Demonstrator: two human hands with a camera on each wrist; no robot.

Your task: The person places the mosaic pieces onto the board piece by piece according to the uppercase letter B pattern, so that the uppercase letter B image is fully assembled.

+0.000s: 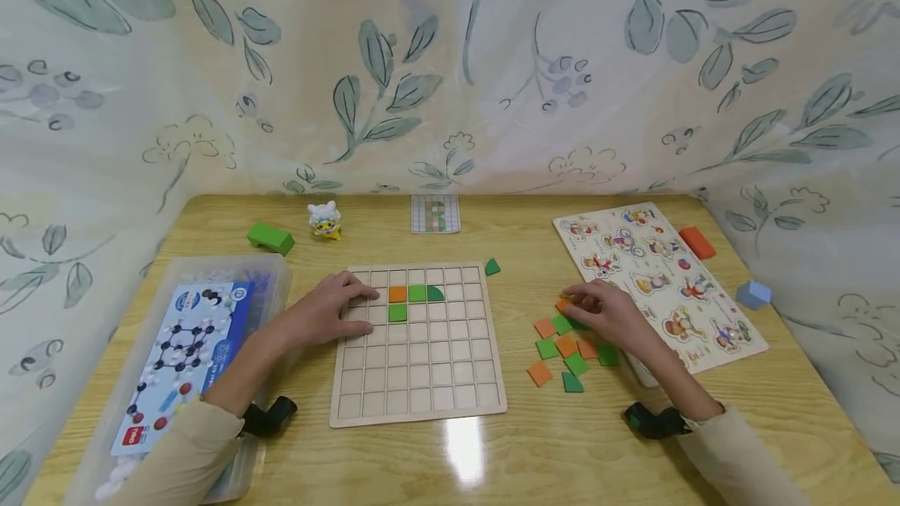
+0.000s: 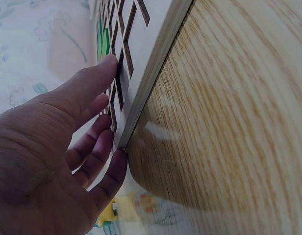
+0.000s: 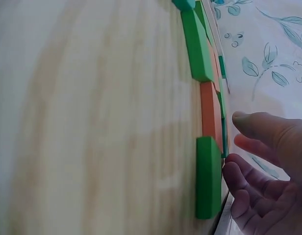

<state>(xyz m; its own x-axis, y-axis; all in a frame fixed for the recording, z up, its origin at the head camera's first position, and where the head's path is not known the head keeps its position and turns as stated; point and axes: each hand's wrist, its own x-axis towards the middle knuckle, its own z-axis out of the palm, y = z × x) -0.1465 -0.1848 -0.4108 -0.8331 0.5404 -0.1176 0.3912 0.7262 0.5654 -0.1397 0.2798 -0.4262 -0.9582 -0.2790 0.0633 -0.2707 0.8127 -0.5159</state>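
Observation:
A square wooden grid board (image 1: 422,381) lies in the middle of the table. On it sit an orange square tile (image 1: 398,294), two green square tiles (image 1: 418,293) and a dark green quarter-round tile (image 1: 435,293). My left hand (image 1: 326,311) rests at the board's left edge, fingers spread, with thumb and fingertips over the outer cells. To the right, my right hand (image 1: 608,315) is over a loose pile of orange and green tiles (image 1: 566,346). Its fingertips are right at an orange tile (image 1: 562,306); thumb and index finger stand apart in the right wrist view (image 3: 268,166).
A small printed pattern card (image 1: 435,214) lies at the back. A plastic box (image 1: 183,365) stands left, a picture puzzle board (image 1: 661,279) right. A green block (image 1: 270,238), a figurine (image 1: 325,220), a red block (image 1: 698,242) and a blue block (image 1: 754,294) stand around.

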